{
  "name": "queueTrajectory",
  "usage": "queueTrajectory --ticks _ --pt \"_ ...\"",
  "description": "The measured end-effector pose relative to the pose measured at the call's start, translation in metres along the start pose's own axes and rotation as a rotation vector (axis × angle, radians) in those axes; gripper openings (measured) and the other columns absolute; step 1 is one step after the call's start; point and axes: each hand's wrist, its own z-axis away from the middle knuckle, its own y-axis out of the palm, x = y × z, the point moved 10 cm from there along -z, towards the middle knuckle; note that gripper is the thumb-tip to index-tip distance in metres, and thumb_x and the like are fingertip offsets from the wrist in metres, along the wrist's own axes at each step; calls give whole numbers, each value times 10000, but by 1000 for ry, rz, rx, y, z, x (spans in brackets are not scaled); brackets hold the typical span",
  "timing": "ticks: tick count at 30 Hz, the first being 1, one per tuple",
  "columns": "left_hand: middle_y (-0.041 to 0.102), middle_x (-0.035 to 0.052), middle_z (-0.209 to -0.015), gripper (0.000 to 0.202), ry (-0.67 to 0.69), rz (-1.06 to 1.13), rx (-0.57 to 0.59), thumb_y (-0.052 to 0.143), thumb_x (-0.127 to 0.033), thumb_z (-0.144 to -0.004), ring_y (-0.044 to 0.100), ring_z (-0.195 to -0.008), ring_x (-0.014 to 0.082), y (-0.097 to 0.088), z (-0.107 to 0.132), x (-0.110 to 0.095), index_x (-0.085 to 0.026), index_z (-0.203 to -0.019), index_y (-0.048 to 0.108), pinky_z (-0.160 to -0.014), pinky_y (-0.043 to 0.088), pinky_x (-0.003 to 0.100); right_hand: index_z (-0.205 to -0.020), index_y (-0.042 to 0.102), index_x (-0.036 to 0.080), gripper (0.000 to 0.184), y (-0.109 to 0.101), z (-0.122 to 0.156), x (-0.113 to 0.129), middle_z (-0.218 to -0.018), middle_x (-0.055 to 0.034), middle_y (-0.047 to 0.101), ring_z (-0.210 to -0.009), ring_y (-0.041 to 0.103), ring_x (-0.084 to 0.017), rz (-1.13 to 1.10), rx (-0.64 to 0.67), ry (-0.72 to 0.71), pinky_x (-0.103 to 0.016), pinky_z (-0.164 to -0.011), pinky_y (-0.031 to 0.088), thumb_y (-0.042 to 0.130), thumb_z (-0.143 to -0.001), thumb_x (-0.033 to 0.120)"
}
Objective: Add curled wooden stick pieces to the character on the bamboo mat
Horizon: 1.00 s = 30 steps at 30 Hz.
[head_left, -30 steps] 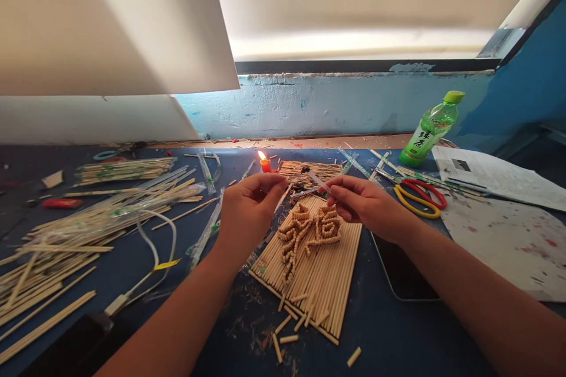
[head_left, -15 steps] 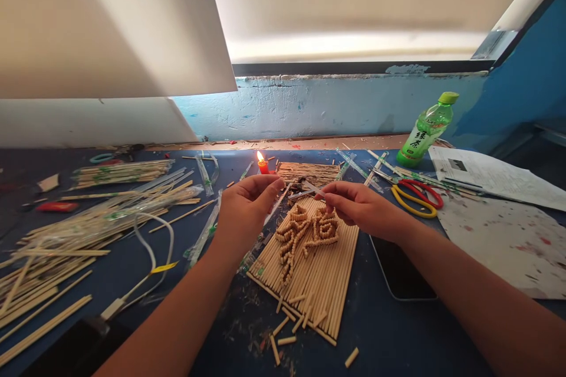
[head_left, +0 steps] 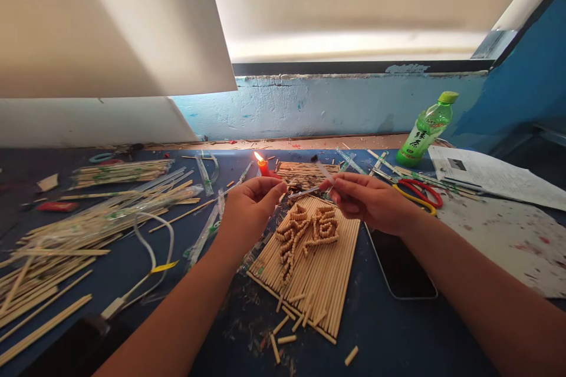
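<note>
A mat of glued wooden sticks (head_left: 318,277) lies on the blue table (head_left: 398,336), with shapes made of small stick pieces (head_left: 307,234) on top. My left hand (head_left: 250,206) hovers over the mat's upper left corner, fingers curled in a pinch; what it holds is too small to make out. My right hand (head_left: 369,200) is closed on a thin translucent stick (head_left: 326,173) that points up and left toward a lit red candle (head_left: 264,166). A metal tool (head_left: 305,192) lies between the hands.
Piles of wooden sticks and plastic wrappers (head_left: 88,218) cover the left side. A black phone (head_left: 400,268) lies right of the mat. Red and yellow scissors (head_left: 418,195), a green bottle (head_left: 425,129) and papers (head_left: 499,179) sit at the right. Cut stick bits (head_left: 287,330) lie near the front.
My right hand has risen slightly and the thin stick's tip now points closer to the candle. My left hand has shifted a little toward the candle.
</note>
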Motion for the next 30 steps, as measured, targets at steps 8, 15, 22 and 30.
queueTrajectory --ticks 8,15,22,30 --pt "618 11 -607 171 1 -46 -13 771 -364 -741 437 -447 91 -5 0 -6 -204 -794 739 -384 308 220 -924 656 194 227 -86 -15 2 -884 -65 704 -631 531 -139 617 -454 -63 -279 -563 397 589 -862 402" --pt "636 18 -607 146 5 -74 133 782 -336 -725 410 -433 84 6 4 -12 -216 -806 757 -375 284 218 -815 716 185 182 -83 -30 1 -747 -72 688 -660 576 -192 1020 -551 -46 -332 -623 386 605 -807 329" --pt "705 64 -745 125 33 -115 272 745 -330 -773 610 -626 154 21 8 -11 -215 -820 745 -539 464 253 -818 723 201 138 -73 -33 -10 -823 -70 720 -768 630 -217 1077 -474 -36 -338 -686 421 641 -786 308" --pt "671 42 -752 175 -25 -139 332 738 -340 -791 588 -660 133 26 11 -9 -181 -859 715 -571 454 241 -1053 677 187 399 -87 -12 8 -1000 -97 698 -827 631 -216 1069 -314 39 -330 -709 477 691 -751 447"
